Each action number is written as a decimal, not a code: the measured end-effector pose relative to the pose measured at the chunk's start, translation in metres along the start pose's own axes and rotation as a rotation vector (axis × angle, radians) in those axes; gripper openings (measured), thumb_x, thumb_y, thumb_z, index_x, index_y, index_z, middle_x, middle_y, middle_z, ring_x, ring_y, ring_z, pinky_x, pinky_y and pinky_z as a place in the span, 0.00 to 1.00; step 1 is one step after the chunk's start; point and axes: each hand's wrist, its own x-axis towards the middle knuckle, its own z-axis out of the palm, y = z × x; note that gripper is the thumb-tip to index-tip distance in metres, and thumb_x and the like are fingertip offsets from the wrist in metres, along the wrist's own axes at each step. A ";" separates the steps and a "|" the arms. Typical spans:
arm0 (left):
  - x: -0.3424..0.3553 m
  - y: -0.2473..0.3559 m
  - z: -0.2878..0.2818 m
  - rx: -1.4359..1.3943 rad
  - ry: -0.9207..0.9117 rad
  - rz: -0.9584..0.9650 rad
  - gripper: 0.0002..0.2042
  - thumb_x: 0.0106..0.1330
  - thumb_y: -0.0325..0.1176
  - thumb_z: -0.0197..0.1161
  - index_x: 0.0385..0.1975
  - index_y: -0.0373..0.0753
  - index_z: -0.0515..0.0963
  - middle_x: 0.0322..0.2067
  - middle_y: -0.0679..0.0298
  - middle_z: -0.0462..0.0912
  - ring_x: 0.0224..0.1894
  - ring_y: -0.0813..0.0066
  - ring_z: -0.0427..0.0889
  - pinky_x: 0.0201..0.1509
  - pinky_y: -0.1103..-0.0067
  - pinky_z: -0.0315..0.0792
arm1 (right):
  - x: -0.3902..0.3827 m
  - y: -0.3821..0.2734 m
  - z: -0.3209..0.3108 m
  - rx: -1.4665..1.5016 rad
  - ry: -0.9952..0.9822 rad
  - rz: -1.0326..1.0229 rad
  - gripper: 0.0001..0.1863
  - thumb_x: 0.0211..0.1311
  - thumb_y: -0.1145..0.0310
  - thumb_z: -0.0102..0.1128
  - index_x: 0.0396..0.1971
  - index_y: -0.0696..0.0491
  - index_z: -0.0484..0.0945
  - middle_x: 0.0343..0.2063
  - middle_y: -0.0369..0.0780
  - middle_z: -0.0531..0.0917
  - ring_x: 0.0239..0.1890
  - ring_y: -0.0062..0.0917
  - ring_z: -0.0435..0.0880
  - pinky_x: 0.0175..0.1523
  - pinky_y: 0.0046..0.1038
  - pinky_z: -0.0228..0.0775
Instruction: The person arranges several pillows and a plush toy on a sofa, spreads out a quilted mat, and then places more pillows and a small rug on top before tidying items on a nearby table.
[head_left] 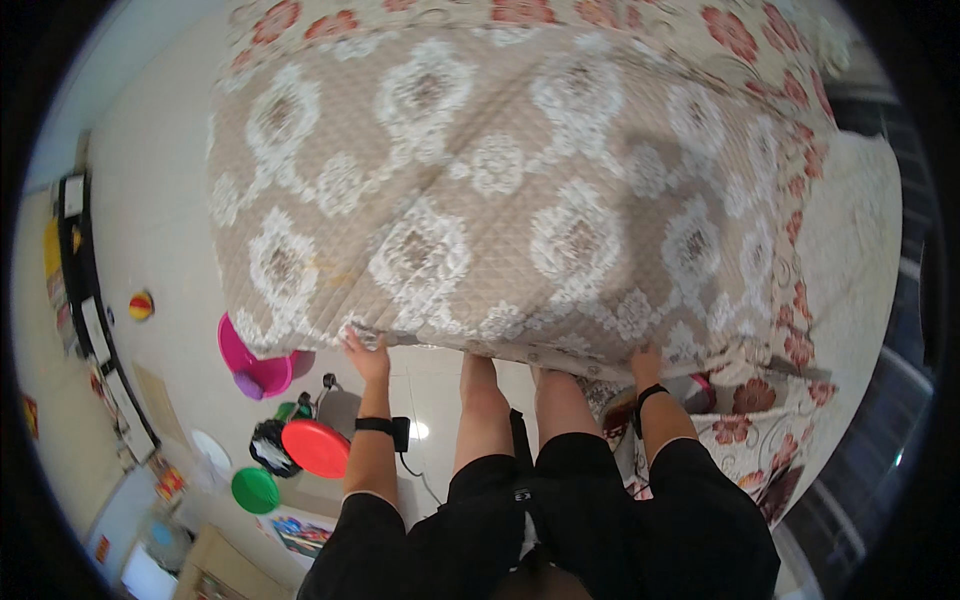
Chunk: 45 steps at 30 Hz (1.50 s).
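Observation:
A large quilted blanket [500,190], beige with white medallion patterns and a red-flowered border, is spread out in front of me. My left hand [365,352] grips its near edge on the left. My right hand [645,358] grips the same edge on the right. Both wrists wear black bands. My bare legs [520,400] stand below the blanket's edge, in black shorts.
A pink tub [255,365] sits on the white tiled floor at left, with a red disc [315,447], a green lid [255,490] and a small striped ball [141,305] nearby. A dark shelf [95,320] lines the left wall. A flowered sheet [760,430] hangs at right.

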 end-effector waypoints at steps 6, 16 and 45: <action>-0.022 0.142 0.037 -0.015 -0.262 0.457 0.38 0.50 0.33 0.66 0.63 0.44 0.56 0.62 0.38 0.49 0.63 0.44 0.54 0.62 0.66 0.58 | 0.007 0.017 -0.004 -0.049 0.340 0.401 0.30 0.63 0.67 0.50 0.62 0.56 0.53 0.51 0.52 0.67 0.46 0.40 0.71 0.49 0.40 0.63; -0.008 0.281 0.098 0.265 -0.351 0.785 0.33 0.54 0.33 0.63 0.62 0.42 0.58 0.62 0.40 0.50 0.61 0.44 0.58 0.57 0.65 0.64 | 0.066 0.079 -0.080 0.737 0.624 0.372 0.27 0.61 0.68 0.52 0.61 0.48 0.58 0.54 0.49 0.66 0.50 0.36 0.70 0.50 0.34 0.65; 0.200 0.528 0.133 0.830 -0.582 0.466 0.43 0.47 0.54 0.65 0.65 0.61 0.50 0.65 0.49 0.47 0.64 0.39 0.52 0.56 0.55 0.63 | 0.310 -0.470 -0.152 -0.291 -0.180 -0.228 0.58 0.37 0.55 0.74 0.65 0.26 0.40 0.65 0.56 0.34 0.66 0.58 0.35 0.59 0.59 0.51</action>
